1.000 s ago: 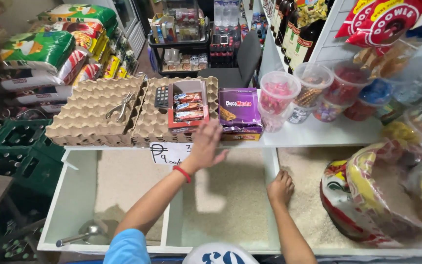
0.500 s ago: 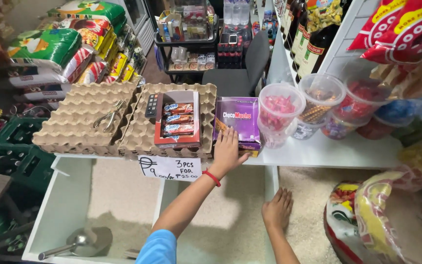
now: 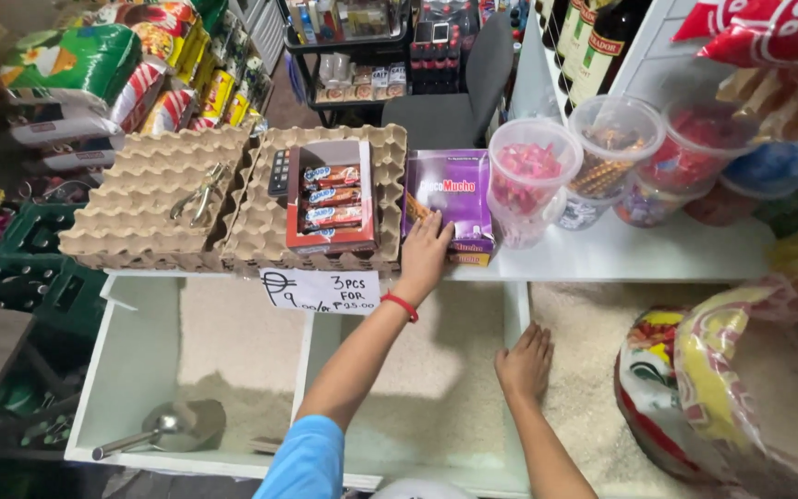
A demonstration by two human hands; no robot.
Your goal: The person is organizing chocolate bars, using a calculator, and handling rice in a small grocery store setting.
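Fingers of the left hand (image 3: 425, 254) lie spread flat, gripping nothing, on the near left corner of the purple box (image 3: 450, 199) at frame centre, its long axis running away; right hand (image 3: 524, 362) rests open on rice, farther off.

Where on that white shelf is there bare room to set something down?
Bare white shelf lies right of the purple box, in front of the candy tubs. Left of the box it is crowded: left hand, egg trays.
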